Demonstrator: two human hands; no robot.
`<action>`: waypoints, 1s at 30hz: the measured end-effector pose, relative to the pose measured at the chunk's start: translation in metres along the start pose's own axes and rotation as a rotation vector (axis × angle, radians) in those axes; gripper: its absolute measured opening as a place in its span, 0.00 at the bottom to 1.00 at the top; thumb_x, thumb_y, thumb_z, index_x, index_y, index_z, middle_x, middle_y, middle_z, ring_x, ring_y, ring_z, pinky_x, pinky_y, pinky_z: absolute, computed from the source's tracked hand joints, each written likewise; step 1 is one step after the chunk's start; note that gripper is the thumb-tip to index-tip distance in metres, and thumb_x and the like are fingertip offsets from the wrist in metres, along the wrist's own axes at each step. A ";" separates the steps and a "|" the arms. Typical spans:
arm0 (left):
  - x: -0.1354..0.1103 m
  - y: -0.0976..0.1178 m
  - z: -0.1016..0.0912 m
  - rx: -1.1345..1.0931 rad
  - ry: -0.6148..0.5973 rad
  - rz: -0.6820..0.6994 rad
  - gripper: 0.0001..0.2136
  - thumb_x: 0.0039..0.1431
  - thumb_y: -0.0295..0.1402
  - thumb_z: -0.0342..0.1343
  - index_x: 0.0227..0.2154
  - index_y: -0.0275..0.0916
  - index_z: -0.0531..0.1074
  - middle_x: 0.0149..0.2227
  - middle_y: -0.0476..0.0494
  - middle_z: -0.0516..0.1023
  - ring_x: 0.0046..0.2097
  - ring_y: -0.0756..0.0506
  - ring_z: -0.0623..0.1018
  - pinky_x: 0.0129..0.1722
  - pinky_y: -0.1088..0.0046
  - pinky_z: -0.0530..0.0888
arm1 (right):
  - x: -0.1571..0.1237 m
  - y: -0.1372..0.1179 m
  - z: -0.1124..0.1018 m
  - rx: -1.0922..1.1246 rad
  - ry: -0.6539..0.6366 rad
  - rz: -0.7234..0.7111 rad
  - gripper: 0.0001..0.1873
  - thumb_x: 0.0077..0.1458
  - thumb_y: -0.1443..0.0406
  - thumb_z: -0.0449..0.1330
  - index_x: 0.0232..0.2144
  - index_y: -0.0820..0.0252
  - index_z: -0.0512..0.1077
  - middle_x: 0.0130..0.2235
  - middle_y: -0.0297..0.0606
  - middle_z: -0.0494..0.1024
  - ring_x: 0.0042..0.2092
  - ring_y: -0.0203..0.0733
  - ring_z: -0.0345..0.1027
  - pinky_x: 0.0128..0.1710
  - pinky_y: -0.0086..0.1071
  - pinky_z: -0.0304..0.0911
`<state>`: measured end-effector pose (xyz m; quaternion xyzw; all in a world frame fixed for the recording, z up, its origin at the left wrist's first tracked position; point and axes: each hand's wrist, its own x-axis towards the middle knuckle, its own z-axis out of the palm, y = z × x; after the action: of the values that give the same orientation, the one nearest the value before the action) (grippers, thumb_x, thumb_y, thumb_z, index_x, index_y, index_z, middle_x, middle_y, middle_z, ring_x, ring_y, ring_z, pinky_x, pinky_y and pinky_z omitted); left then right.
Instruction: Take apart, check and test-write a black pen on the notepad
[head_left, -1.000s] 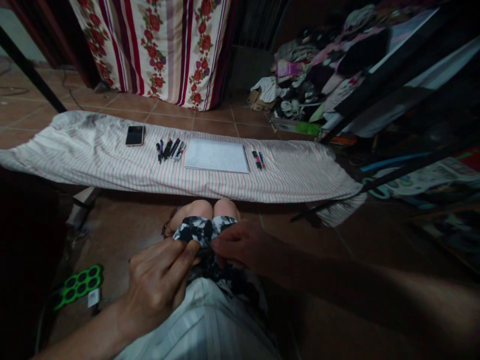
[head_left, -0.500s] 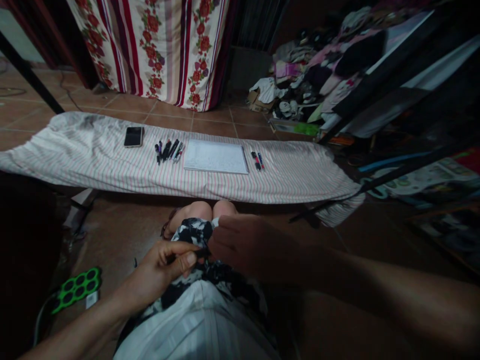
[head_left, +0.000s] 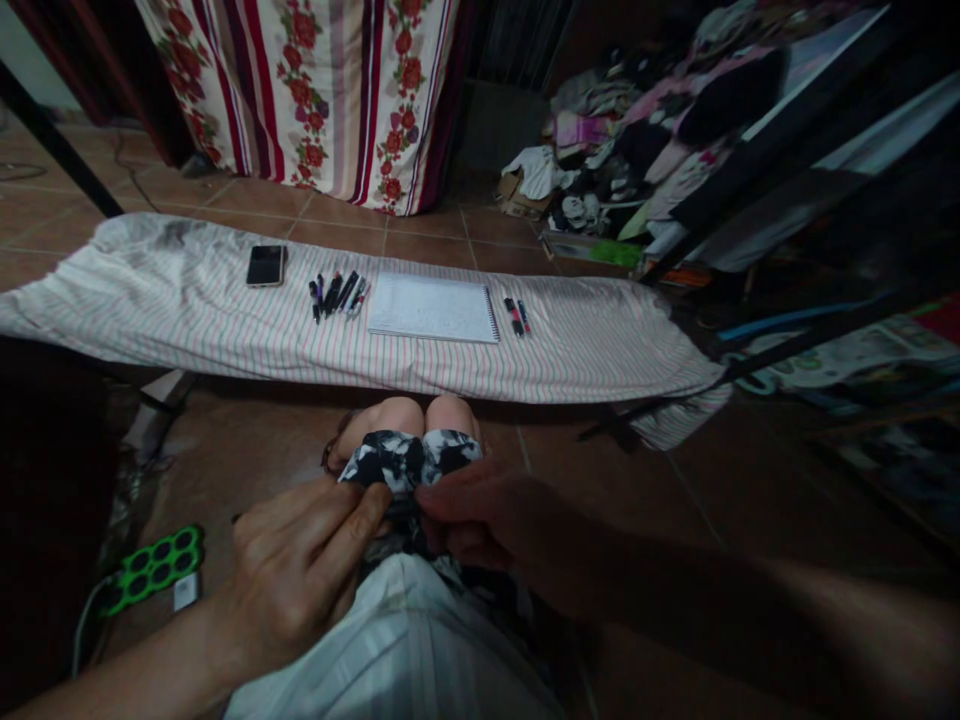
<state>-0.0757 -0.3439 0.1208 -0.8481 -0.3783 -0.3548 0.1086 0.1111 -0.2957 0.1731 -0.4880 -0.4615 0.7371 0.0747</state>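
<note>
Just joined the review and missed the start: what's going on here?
A person's left hand pinches a dark slim object over the lap, too dim to identify; the right hand is at its other end. On the striped cloth ahead, a spiral notebook lies between a pen cluster and a smaller pen pair.

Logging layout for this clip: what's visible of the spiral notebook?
The spiral notebook lies flat on the striped cloth, its white, paper-looking page facing up. A dark coil binding runs down its right edge. The page carries faint marks, too dim to read. A pen cluster lies just off its left edge; whether the nearest pen touches it, I can't tell. The red-marked pens lie apart on its right. The left hand and right hand are clear of it.
</note>
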 end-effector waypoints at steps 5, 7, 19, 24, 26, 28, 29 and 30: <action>0.001 -0.005 0.017 -0.191 -0.073 -0.217 0.09 0.56 0.26 0.51 0.38 0.35 0.73 0.25 0.45 0.74 0.26 0.49 0.73 0.25 0.76 0.69 | 0.016 0.008 -0.007 -0.521 0.121 -0.223 0.23 0.60 0.58 0.40 0.15 0.57 0.56 0.13 0.29 0.53 0.15 0.33 0.48 0.15 0.29 0.45; 0.005 -0.005 0.020 -0.453 -0.164 -0.464 0.09 0.58 0.29 0.49 0.35 0.36 0.74 0.24 0.46 0.74 0.27 0.49 0.73 0.26 0.77 0.69 | 0.014 0.005 -0.013 -0.874 0.250 -0.502 0.17 0.58 0.61 0.48 0.19 0.59 0.62 0.19 0.34 0.63 0.23 0.35 0.56 0.20 0.30 0.49; 0.017 -0.004 0.010 -1.328 -0.533 -1.090 0.22 0.50 0.50 0.53 0.16 0.35 0.66 0.16 0.53 0.56 0.20 0.54 0.54 0.19 0.77 0.52 | -0.017 -0.039 -0.023 -1.927 -0.008 -1.109 0.09 0.56 0.72 0.49 0.30 0.63 0.68 0.31 0.42 0.70 0.32 0.42 0.60 0.29 0.35 0.55; 0.017 0.004 0.006 -1.182 -0.475 -0.930 0.21 0.56 0.45 0.50 0.14 0.36 0.66 0.16 0.52 0.59 0.22 0.52 0.60 0.21 0.76 0.59 | -0.015 -0.032 -0.024 -1.854 -0.058 -1.134 0.09 0.56 0.72 0.50 0.26 0.62 0.67 0.28 0.40 0.70 0.30 0.40 0.59 0.26 0.34 0.51; 0.016 0.008 0.003 -1.084 -0.399 -0.887 0.17 0.57 0.41 0.50 0.19 0.37 0.72 0.16 0.50 0.65 0.21 0.50 0.65 0.20 0.76 0.63 | -0.013 -0.025 -0.023 -1.745 -0.012 -1.177 0.08 0.55 0.71 0.50 0.26 0.62 0.67 0.28 0.39 0.70 0.30 0.39 0.58 0.26 0.33 0.50; 0.013 0.011 0.001 -0.930 -0.291 -0.765 0.12 0.58 0.36 0.50 0.26 0.38 0.75 0.20 0.48 0.72 0.24 0.48 0.71 0.22 0.76 0.67 | -0.012 -0.018 -0.020 -1.657 0.078 -1.164 0.08 0.55 0.70 0.50 0.25 0.62 0.67 0.27 0.39 0.70 0.30 0.39 0.58 0.26 0.33 0.48; 0.011 0.011 0.001 -0.827 -0.222 -0.674 0.09 0.58 0.33 0.50 0.30 0.39 0.76 0.23 0.47 0.74 0.26 0.48 0.73 0.24 0.76 0.69 | -0.012 -0.016 -0.018 -1.614 0.131 -1.138 0.09 0.55 0.70 0.50 0.24 0.62 0.67 0.27 0.39 0.70 0.29 0.39 0.58 0.26 0.33 0.48; 0.009 0.011 0.000 -0.710 -0.146 -0.571 0.08 0.58 0.30 0.51 0.33 0.39 0.75 0.25 0.47 0.75 0.27 0.49 0.74 0.26 0.77 0.70 | -0.012 -0.014 -0.015 -1.561 0.176 -1.084 0.10 0.54 0.70 0.50 0.23 0.62 0.67 0.26 0.39 0.71 0.28 0.38 0.58 0.25 0.33 0.47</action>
<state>-0.0635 -0.3460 0.1279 -0.7174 -0.4584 -0.4176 -0.3176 0.1242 -0.2856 0.1896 -0.1735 -0.9792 0.0470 0.0938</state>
